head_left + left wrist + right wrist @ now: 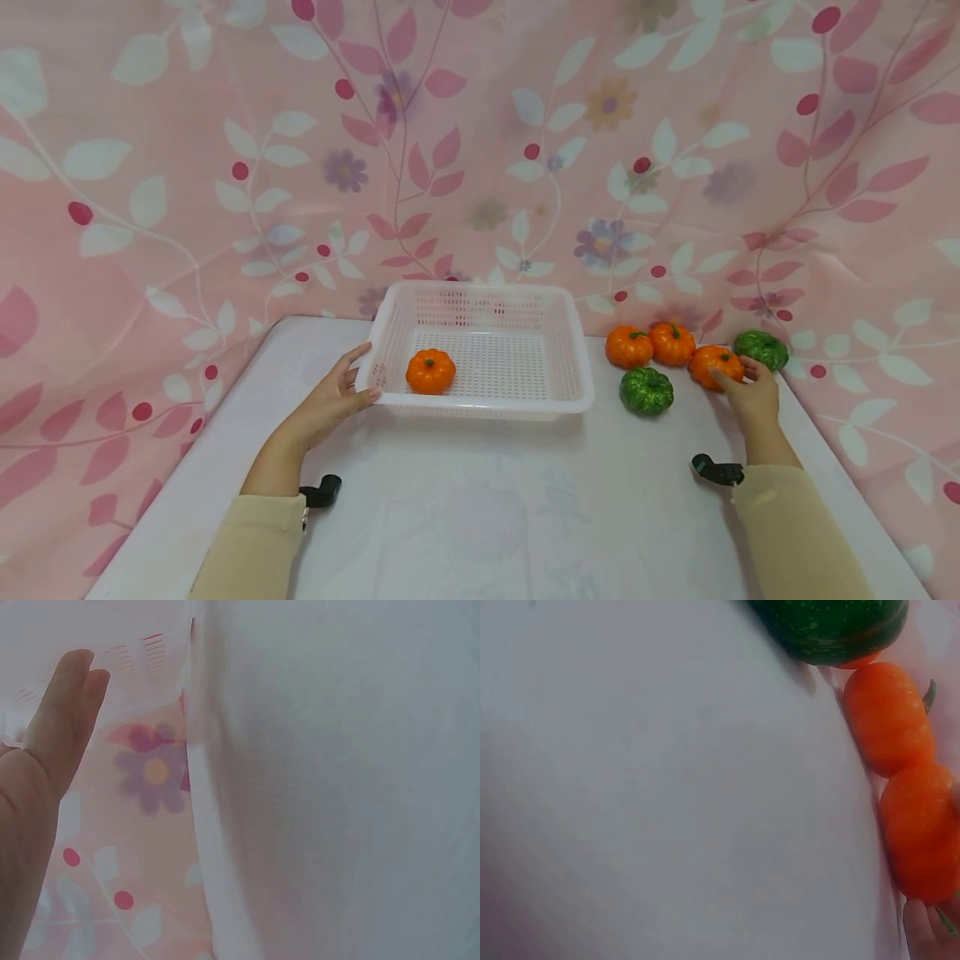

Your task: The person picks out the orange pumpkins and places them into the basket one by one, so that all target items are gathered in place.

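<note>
My left hand [330, 404] holds the left front corner of a white plastic basket [480, 405], thumb at the rim and fingers along its left side. In the left wrist view, its fingers [60, 712] lie against the basket's pale wall. Inside the basket, toward the left, sits one small orange pumpkin [431, 372]. Over on the right, my right hand [756, 404] grips another orange pumpkin [712, 367] from its right side. The right wrist view shows that pumpkin [922, 832] between the fingertips [919, 922] and another finger at the frame's edge.
Two more orange pumpkins [629, 347] [672, 343] stand near the table's back edge. One green pumpkin [647, 392] lies in front of them, and another green pumpkin [761, 350] is behind my right hand. A pink floral cloth [480, 167] hangs behind the white-covered table [480, 508].
</note>
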Demonstrator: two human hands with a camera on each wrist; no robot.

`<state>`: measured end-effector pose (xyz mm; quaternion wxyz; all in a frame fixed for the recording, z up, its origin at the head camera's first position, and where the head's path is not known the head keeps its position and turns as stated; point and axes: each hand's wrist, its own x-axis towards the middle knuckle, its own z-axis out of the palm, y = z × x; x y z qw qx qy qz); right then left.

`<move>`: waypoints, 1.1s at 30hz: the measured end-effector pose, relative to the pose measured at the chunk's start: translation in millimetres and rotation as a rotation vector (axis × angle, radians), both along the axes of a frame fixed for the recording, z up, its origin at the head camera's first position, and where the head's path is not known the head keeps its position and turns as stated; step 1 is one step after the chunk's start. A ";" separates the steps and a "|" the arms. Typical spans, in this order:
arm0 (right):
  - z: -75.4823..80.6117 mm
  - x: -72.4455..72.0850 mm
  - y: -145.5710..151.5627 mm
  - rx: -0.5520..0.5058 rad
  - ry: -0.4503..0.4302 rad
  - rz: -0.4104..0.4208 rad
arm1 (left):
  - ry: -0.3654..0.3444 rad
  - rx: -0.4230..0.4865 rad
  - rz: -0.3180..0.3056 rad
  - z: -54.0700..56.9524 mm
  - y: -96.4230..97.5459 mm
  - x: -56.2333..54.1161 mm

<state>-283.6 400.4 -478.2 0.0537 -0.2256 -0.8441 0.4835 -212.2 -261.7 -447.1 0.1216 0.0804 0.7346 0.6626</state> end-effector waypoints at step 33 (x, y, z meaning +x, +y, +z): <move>9.2 3.6 0.5 -0.047 0.021 -0.025 | -0.014 -0.026 0.022 -0.7 0.7 -0.9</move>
